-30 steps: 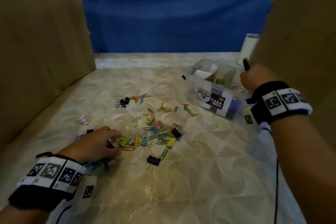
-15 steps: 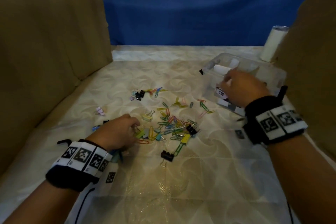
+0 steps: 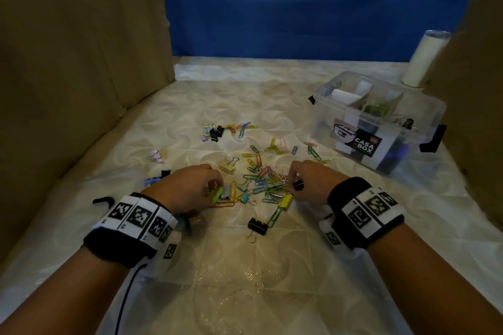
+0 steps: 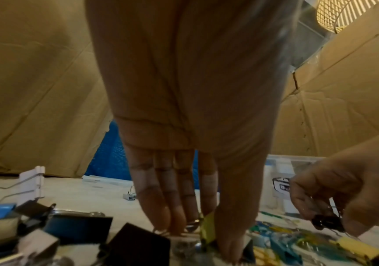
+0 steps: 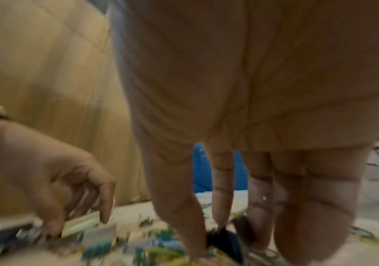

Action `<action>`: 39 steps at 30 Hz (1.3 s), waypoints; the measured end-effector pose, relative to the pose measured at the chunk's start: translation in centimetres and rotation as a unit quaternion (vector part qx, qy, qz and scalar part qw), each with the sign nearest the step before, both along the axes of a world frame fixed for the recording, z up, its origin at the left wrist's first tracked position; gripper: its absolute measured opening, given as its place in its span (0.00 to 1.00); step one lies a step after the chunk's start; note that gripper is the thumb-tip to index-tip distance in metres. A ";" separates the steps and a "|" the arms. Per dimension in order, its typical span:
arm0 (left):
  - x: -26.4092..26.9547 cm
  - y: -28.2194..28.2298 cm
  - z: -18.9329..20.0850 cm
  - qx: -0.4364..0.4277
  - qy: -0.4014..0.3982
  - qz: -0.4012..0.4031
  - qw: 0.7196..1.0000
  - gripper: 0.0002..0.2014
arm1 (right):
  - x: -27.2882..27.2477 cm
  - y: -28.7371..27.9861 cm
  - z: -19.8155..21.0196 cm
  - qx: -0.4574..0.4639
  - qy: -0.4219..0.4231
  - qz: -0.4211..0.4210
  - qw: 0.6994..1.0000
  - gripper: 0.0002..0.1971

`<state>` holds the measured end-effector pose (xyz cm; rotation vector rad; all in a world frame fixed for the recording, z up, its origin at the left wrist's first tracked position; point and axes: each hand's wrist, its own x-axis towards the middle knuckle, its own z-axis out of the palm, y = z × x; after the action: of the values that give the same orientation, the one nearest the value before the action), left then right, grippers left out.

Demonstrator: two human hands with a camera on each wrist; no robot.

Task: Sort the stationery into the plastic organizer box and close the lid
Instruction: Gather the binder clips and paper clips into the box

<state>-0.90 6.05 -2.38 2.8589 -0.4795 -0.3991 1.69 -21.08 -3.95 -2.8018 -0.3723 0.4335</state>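
Patterned tabletop (image 3: 245, 280), clip-pinching hands (image 3: 187, 187)

Cardboard panels (image 3: 81, 49), left and right sides. Blue backdrop (image 3: 299, 3), far end. White cylindrical candle in glass (image 3: 423, 60), upright, far right corner. Cream quilted surface (image 3: 245, 280) underneath.

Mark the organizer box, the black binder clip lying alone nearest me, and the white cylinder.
box (image 3: 432, 106): head view, far rim.
black clip (image 3: 257, 226): head view, black body.
cylinder (image 3: 424, 60): head view, side wall.
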 end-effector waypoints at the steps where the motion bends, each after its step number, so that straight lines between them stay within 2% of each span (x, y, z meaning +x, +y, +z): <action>1: 0.0 0.2 0.0 -0.011 -0.009 0.007 1.000 0.18 | -0.2 -0.3 0.3 0.037 -0.003 -0.023 0.999 0.10; 5: 0.2 0.8 0.3 -0.106 -0.080 0.043 0.990 0.17 | -1.0 -1.2 1.3 0.239 -0.048 -0.106 0.964 0.11; 7: 0.3 0.6 0.5 -0.149 -0.097 0.065 0.982 0.17 | -1.4 -1.2 1.2 0.299 -0.046 -0.122 0.945 0.10; 10: 0.3 -0.1 0.7 -0.185 -0.068 0.087 0.976 0.17 | -2.1 -0.7 0.4 0.269 -0.042 -0.105 0.956 0.08; 13: 0.4 -0.8 0.2 -0.168 -0.039 0.089 0.981 0.13 | -2.9 -0.4 0.3 0.231 -0.031 -0.083 0.969 0.10; 16: 0.8 -1.2 -0.7 -0.115 0.006 0.105 0.988 0.09 | -3.0 -0.3 0.3 0.162 0.057 -0.040 0.984 0.08; 18: 1.1 -1.2 -1.0 -0.059 0.026 0.096 0.993 0.12 | -2.9 0.1 0.2 0.108 0.096 -0.024 0.989 0.15; 20: 1.4 -1.2 -1.2 -0.016 0.033 0.071 0.997 0.18 | -2.7 0.7 0.1 0.069 0.099 -0.020 0.992 0.19; 22: 1.3 -1.4 -1.3 0.013 0.036 0.053 0.998 0.23 | -2.7 1.3 -0.1 0.035 0.090 -0.011 0.995 0.19; 25: 1.4 -1.6 -1.4 0.023 0.019 0.037 0.999 0.22 | -3.0 2.1 0.1 -0.001 0.071 -0.001 0.997 0.15; 28: 1.4 -1.5 -1.3 0.008 0.000 0.037 0.999 0.20 | -3.1 1.7 0.3 0.017 0.051 -0.014 0.998 0.14; 30: 1.3 -1.1 -0.9 -0.035 -0.021 0.052 0.998 0.18 | -3.2 1.0 0.8 0.126 0.054 -0.065 0.988 0.14; 31: 1.2 -0.9 -0.7 -0.061 -0.031 0.061 0.996 0.17 | -3.5 0.8 1.1 0.221 0.067 -0.103 0.967 0.13; 32: 1.1 -0.6 -0.6 -0.088 -0.038 0.068 0.993 0.16 | -3.8 0.7 1.6 0.325 0.093 -0.146 0.930 0.10; 35: 0.9 0.1 -0.5 -0.160 -0.055 0.081 0.982 0.13 | -4.7 0.2 2.4 0.574 0.214 -0.217 0.760 0.06; 37: 0.7 0.3 -0.3 -0.190 -0.062 0.085 0.976 0.13 | -5.1 0.0 2.6 0.669 0.274 -0.193 0.664 0.08; 38: 0.5 0.1 -0.2 -0.197 -0.059 0.085 0.975 0.12 | -5.1 0.1 2.5 0.696 0.285 -0.180 0.634 0.10; 39: 0.4 0.0 -0.1 -0.198 -0.049 0.083 0.975 0.13 | -5.1 0.2 2.4 0.712 0.284 -0.175 0.618 0.12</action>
<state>-0.45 6.01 -2.48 2.5106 -0.2935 -0.1165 -3.40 -20.90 -1.53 -1.0136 0.0481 0.5329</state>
